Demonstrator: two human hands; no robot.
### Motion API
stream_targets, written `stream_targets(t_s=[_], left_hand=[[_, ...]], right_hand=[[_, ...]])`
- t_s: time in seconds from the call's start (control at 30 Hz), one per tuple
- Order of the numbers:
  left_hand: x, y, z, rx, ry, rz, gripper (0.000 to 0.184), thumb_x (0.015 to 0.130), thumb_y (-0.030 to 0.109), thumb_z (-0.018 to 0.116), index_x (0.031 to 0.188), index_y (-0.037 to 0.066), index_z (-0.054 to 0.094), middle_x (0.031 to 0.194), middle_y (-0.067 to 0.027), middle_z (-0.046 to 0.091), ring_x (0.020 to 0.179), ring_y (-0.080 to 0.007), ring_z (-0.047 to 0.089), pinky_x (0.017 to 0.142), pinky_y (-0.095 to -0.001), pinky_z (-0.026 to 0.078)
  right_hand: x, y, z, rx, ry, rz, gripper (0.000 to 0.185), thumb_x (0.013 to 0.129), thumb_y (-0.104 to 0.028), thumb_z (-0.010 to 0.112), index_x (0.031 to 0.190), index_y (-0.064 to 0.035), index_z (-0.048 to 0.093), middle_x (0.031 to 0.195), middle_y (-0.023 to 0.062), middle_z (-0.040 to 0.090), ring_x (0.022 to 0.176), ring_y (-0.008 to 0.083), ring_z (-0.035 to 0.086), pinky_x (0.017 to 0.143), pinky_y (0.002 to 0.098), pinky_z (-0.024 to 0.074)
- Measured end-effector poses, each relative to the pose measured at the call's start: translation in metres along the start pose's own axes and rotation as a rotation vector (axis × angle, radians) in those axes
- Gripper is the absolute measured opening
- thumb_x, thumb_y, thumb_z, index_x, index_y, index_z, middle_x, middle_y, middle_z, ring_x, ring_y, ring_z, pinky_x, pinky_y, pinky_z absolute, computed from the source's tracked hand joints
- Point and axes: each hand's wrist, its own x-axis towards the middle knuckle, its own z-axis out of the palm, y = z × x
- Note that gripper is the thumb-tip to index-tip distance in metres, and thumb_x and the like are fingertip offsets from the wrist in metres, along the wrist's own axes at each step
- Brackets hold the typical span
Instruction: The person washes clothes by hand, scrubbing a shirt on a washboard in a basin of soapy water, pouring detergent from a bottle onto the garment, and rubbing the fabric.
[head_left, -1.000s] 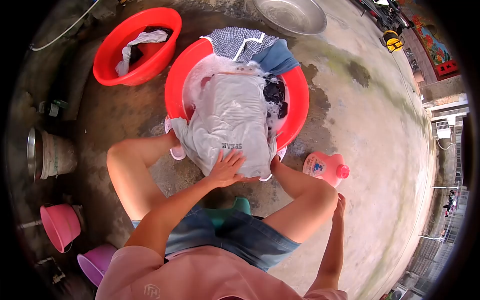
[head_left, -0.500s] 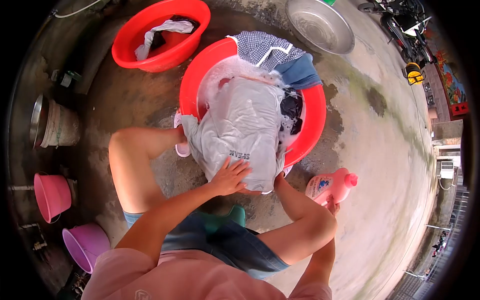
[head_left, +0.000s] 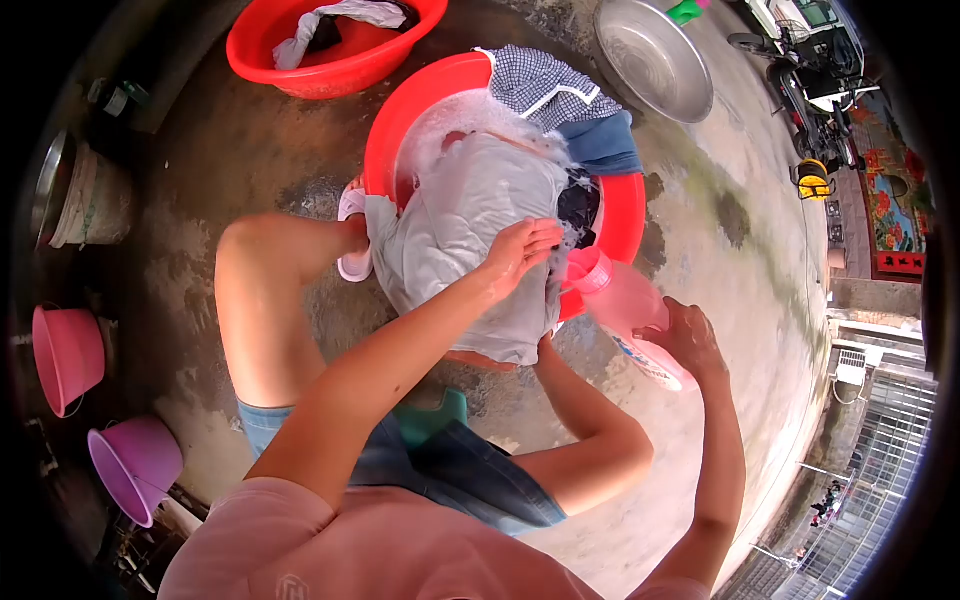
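Note:
My right hand [head_left: 690, 338] grips a pink detergent bottle [head_left: 640, 315] by its handle, tilted with its pink cap toward the basin. Near the cap, my left hand [head_left: 522, 252] hovers over the wet cloth with its fingers stretched out, apart from the bottle. The light grey garment [head_left: 440, 215] is draped from the sudsy red basin [head_left: 385, 150] toward my legs. Whatever supports the garment from below is mostly hidden. A checked cloth with white trim [head_left: 545, 85] and blue denim [head_left: 603, 145] hang over the rim, and dark clothing [head_left: 578, 208] lies in the suds.
Another red basin [head_left: 330, 80] with clothes stands at the upper left. A metal basin [head_left: 650, 60] sits at the upper right. Pink [head_left: 70, 350] and purple [head_left: 140, 465] buckets are on the left. A motorcycle [head_left: 805, 95] is parked far right.
My right hand has lifted the detergent bottle from the floor and tilted it toward the basin. My left hand has left the garment's lower part and moved up and right toward the cap.

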Motion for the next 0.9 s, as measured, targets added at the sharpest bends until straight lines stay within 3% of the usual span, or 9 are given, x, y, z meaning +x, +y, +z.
stream_targets(t_s=[0.33, 0.9], left_hand=[[0.019, -0.009, 0.001, -0.335, 0.067, 0.040, 0.044, 0.096, 0.032, 0.029, 0.104, -0.003, 0.054, 0.104, -0.0138, 0.058, 0.097, -0.0202, 0.056, 0.088, -0.0323, 0.045], [0.038, -0.019, 0.005, -0.437, 0.211, -0.012, 0.040, 0.095, 0.032, 0.032, 0.099, -0.002, 0.054, 0.096, -0.0139, 0.059, 0.095, -0.0233, 0.056, 0.087, -0.0330, 0.045]], right_hand=[[0.045, -0.048, -0.004, -0.182, -0.112, -0.042, 0.046, 0.065, -0.041, 0.069, 0.084, 0.0003, 0.061, 0.070, 0.0199, 0.062, 0.069, 0.0343, 0.062, 0.066, 0.0415, 0.0495], [0.045, -0.036, 0.006, -0.102, -0.122, -0.003, 0.047, 0.065, -0.040, 0.071, 0.087, -0.0002, 0.060, 0.076, 0.0202, 0.062, 0.077, 0.0342, 0.061, 0.069, 0.0408, 0.0481]])
